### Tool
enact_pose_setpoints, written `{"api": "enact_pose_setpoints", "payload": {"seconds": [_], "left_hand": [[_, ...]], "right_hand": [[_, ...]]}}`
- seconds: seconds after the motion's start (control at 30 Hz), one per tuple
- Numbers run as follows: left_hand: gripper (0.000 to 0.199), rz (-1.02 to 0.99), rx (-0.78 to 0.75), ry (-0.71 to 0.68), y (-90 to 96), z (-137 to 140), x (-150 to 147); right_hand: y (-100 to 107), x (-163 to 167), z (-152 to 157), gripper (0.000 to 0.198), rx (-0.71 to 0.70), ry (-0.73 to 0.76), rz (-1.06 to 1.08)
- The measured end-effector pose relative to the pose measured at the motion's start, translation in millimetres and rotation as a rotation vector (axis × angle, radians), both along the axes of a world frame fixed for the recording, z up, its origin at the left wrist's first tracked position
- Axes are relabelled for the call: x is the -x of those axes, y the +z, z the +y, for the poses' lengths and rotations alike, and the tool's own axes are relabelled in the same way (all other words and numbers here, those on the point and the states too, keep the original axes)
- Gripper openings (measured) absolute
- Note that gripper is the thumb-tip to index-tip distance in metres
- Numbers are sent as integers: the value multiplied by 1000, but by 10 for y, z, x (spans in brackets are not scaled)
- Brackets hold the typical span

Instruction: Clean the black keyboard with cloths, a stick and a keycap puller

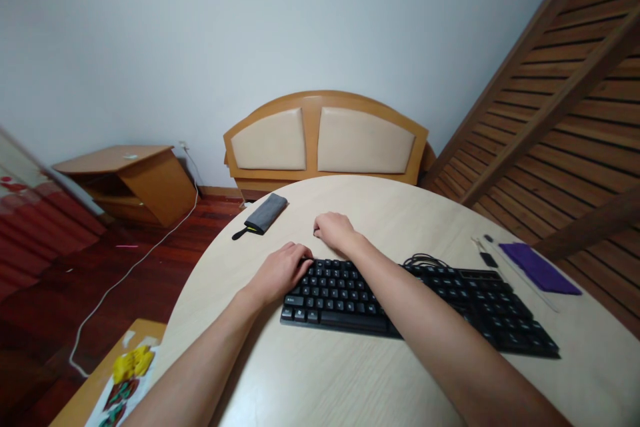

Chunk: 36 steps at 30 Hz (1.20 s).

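Observation:
A black keyboard (345, 303) lies at a slant on the round pale table. My left hand (286, 270) grips its upper left corner, the fingers bent over the edge by the end keys. Beyond the keyboard's back edge, my right hand (334, 230) is closed low over the tabletop. A tiny dark bit shows at its fingertips, too small to name. My right forearm crosses above the keyboard and hides part of its keys. Behind the keyboard, a black cable (425, 260) lies in loose loops.
A grey pouch (267, 213) with a black loop lies at the table's left. To the right are a purple cloth (537, 267), a thin metal rod and a small black item with keys (487, 259). A low stool (145, 330) holds yellow things beside the table (250, 380).

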<state>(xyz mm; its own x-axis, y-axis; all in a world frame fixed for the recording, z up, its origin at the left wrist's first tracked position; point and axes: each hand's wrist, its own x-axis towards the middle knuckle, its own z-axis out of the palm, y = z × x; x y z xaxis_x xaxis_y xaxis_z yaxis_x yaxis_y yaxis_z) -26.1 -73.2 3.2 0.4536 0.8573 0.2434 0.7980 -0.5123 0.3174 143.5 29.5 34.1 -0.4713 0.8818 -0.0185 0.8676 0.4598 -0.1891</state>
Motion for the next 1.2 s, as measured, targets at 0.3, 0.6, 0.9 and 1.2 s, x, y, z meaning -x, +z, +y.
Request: {"api": "enact_pose_setpoints", "payload": {"seconds": [0.3, 0.6, 0.9, 1.2], "left_hand": [[15, 10, -20, 19, -19, 20, 8], [18, 11, -6, 36, -42, 14, 6], [20, 5, -1, 31, -13, -2, -6], [19, 5, -2, 30, -16, 2, -6]], "right_hand": [[91, -367, -685, 22, 79, 155, 218], [112, -303, -827, 21, 26, 115, 115], [163, -86, -1083, 29, -60, 75, -45], [231, 35, -1080, 30, -74, 66, -117]]}}
